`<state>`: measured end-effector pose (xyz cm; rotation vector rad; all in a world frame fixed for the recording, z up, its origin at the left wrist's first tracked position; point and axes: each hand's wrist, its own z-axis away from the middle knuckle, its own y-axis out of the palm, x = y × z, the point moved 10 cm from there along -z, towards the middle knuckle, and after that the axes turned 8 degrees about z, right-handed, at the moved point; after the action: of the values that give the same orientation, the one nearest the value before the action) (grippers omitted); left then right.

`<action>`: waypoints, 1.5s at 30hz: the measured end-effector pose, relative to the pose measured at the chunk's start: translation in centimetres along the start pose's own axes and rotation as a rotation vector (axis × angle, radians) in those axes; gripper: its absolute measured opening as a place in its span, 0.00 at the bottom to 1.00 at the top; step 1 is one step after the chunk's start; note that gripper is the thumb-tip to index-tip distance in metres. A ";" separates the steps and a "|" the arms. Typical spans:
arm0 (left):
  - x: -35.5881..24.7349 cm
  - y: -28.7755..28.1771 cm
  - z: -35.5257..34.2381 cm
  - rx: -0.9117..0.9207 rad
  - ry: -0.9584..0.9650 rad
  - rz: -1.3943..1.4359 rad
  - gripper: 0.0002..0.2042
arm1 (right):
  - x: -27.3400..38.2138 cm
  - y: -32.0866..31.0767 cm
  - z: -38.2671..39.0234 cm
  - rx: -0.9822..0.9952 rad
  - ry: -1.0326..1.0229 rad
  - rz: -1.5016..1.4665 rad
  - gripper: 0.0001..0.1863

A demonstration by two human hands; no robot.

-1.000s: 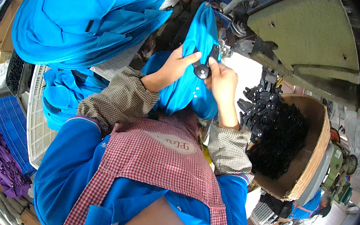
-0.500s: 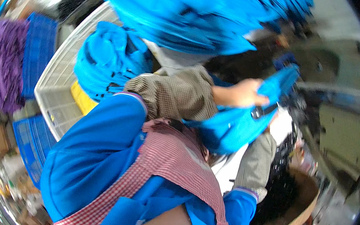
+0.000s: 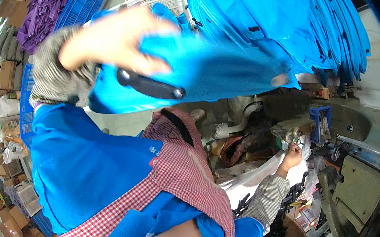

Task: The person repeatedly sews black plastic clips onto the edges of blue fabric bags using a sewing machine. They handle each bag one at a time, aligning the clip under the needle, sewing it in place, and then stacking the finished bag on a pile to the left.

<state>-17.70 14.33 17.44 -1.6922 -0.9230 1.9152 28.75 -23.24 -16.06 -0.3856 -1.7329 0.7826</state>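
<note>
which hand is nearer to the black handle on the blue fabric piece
Left. The left hand is close beside the black handle; the right hand is well away from it, lower and toward the picture's right.

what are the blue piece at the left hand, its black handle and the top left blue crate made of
Blue piece: probably matte cloth, from its soft outline; blur hides any weave. Black handle: smooth, semi-gloss, likely plastic or rubber; its shiny round ends may be metal. Blue crate: likely moulded plastic, with lattice walls.
</note>
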 end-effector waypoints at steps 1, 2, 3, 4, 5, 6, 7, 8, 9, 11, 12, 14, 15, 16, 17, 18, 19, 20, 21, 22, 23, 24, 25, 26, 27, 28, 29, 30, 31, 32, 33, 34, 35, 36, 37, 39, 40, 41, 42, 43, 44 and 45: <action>0.5 2.5 0.6 0.059 -0.117 -0.284 0.15 | 0.5 0.4 0.1 0.014 0.052 -0.041 0.01; 3.1 4.4 1.1 -0.011 -0.172 -0.413 0.15 | -0.6 0.6 -0.1 0.043 0.105 -0.108 0.01; 6.0 6.9 1.9 0.018 -0.267 -0.518 0.15 | -0.5 0.7 -0.1 0.050 0.097 -0.110 0.01; 9.7 9.8 2.5 0.085 -0.278 -0.504 0.15 | 0.0 0.8 -0.2 0.052 0.089 -0.116 0.01; 13.6 12.0 3.2 0.086 -0.297 -0.518 0.16 | 0.6 0.9 -0.3 0.054 0.083 -0.126 0.01; 17.8 13.4 4.2 0.030 -0.315 -0.483 0.15 | 1.5 1.3 0.1 0.083 0.148 -0.174 0.01; 23.0 14.8 5.4 -0.091 -0.233 -0.444 0.16 | 1.8 0.6 0.0 0.072 0.093 -0.080 0.01; 25.8 17.1 4.2 -0.015 -0.213 -0.580 0.15 | 1.7 -0.1 -0.1 0.054 0.042 0.022 0.02; 27.0 18.1 2.3 0.056 -0.181 -0.726 0.14 | 1.3 -0.8 -0.4 0.024 -0.005 0.120 0.02; 17.3 13.9 -6.2 -0.192 -0.192 -0.248 0.10 | 0.0 -1.4 -0.4 0.019 -0.023 0.139 0.07; 12.5 11.5 -8.8 -0.350 0.040 -0.380 0.08 | 0.3 -1.3 -0.6 0.043 -0.024 0.250 0.07; 7.6 8.9 -13.5 -0.560 0.322 -0.708 0.06 | 3.2 -1.5 0.0 -0.011 -0.091 0.401 0.04; 7.5 7.7 -15.7 -0.611 0.355 -0.919 0.06 | 6.0 -1.1 0.4 0.003 -0.096 0.542 0.11; 8.4 5.9 -17.7 -0.590 0.390 -0.841 0.07 | 6.6 -1.4 0.7 0.012 -0.059 0.506 0.12; 8.7 4.7 -19.4 -0.568 0.420 -0.760 0.08 | 7.0 -1.7 0.7 0.024 -0.025 0.472 0.13; 8.9 4.2 -19.8 -0.477 0.339 -0.765 0.10 | 9.1 -2.3 1.5 -0.021 -0.038 0.487 0.13; 8.0 3.4 -19.2 -0.439 0.322 -0.690 0.11 | 7.7 -2.6 1.4 -0.008 -0.036 0.479 0.12; 8.0 3.6 -18.0 -0.384 0.344 -0.666 0.12 | 7.1 -2.9 1.6 -0.046 -0.080 0.428 0.11; 8.3 3.8 -16.8 -0.331 0.363 -0.644 0.13 | 6.4 -3.0 1.7 -0.081 -0.127 0.376 0.11; 9.8 4.7 -15.8 -0.321 0.402 -0.701 0.14 | 5.4 -2.6 1.5 -0.062 -0.104 0.384 0.10; 12.2 6.4 -15.3 -0.308 0.446 -0.759 0.17 | 3.8 -2.4 1.0 -0.052 -0.093 0.273 0.09; 14.5 7.1 -14.9 -0.359 0.480 -0.707 0.20 | 1.7 -2.5 0.6 -0.048 -0.075 0.167 0.09; 14.5 5.7 -14.8 -0.416 0.398 -0.725 0.20 | 1.5 -2.1 0.5 -0.036 -0.064 0.052 0.09; 14.5 4.2 -14.7 -0.472 0.317 -0.740 0.19 | 1.8 -2.4 0.4 -0.051 -0.104 0.046 0.07; 14.7 2.4 -13.2 -0.526 0.202 -0.764 0.18 | 5.1 -1.8 1.1 -0.020 -0.055 0.034 0.08; 12.7 -1.4 -11.6 -0.733 0.208 -0.661 0.16 | 4.4 -2.2 1.0 -0.014 0.001 -0.073 0.06; 10.9 -5.7 -9.1 -0.936 0.205 -0.550 0.15 | 3.7 -2.2 0.9 -0.004 0.054 -0.182 0.05; 10.7 -9.6 -4.1 -1.099 0.169 -0.888 0.10 | 5.4 -1.8 0.9 0.025 -0.012 -0.040 0.05; 11.1 -12.9 0.6 -1.287 0.095 -1.198 0.07 | 7.0 -1.6 0.8 0.042 -0.079 0.108 0.06; 13.1 -19.4 5.3 -1.254 -0.670 -1.492 0.12 | 5.1 -2.3 -0.1 -0.049 -0.079 0.265 0.07; 9.2 -20.4 11.2 -1.464 -0.496 -1.099 0.13 | 6.2 -1.8 0.1 -0.002 -0.117 0.424 0.07; 5.2 -19.5 15.9 -1.619 -0.182 -0.393 0.14 | 7.0 -1.8 0.4 -0.003 -0.147 0.440 0.07; 2.8 -18.1 20.1 -1.696 -0.080 0.091 0.16 | 8.0 -1.6 0.7 -0.007 -0.183 0.457 0.07; 1.0 -16.3 22.3 -1.726 -0.088 0.411 0.19 | 8.0 -2.4 1.3 -0.061 -0.208 0.508 0.08; -0.7 -15.5 25.3 -1.704 -0.008 0.482 0.17 | 8.8 -2.6 1.6 -0.087 -0.267 0.503 0.09; -1.2 -13.8 29.0 -1.600 -0.005 0.497 0.15 | 9.1 -2.3 1.4 -0.071 -0.276 0.430 0.09; -1.1 -12.5 29.3 -1.533 -0.027 0.517 0.14 | 9.9 -2.3 1.4 -0.070 -0.255 0.461 0.09; -0.7 -11.2 28.8 -1.463 -0.049 0.540 0.13 | 10.1 -1.8 1.0 -0.090 -0.390 0.460 0.09; -0.6 -9.9 28.1 -1.386 -0.082 0.563 0.12 | 10.0 -1.4 0.7 -0.044 -0.336 0.452 0.09; 0.0 -8.3 26.5 -1.290 -0.113 0.600 0.12 | 10.0 -1.1 0.7 -0.003 -0.280 0.450 0.09; 0.3 -6.5 24.5 -1.185 -0.142 0.630 0.12 | 9.9 -1.0 0.5 -0.007 -0.250 0.452 0.09; 0.3 -5.0 22.2 -1.068 -0.163 0.656 0.12 | 9.6 -1.0 0.4 -0.011 -0.219 0.451 0.08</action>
<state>-40.03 13.55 21.60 -2.7120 -1.8524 2.1043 25.57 -18.17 -8.52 -0.7366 -1.8791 1.1741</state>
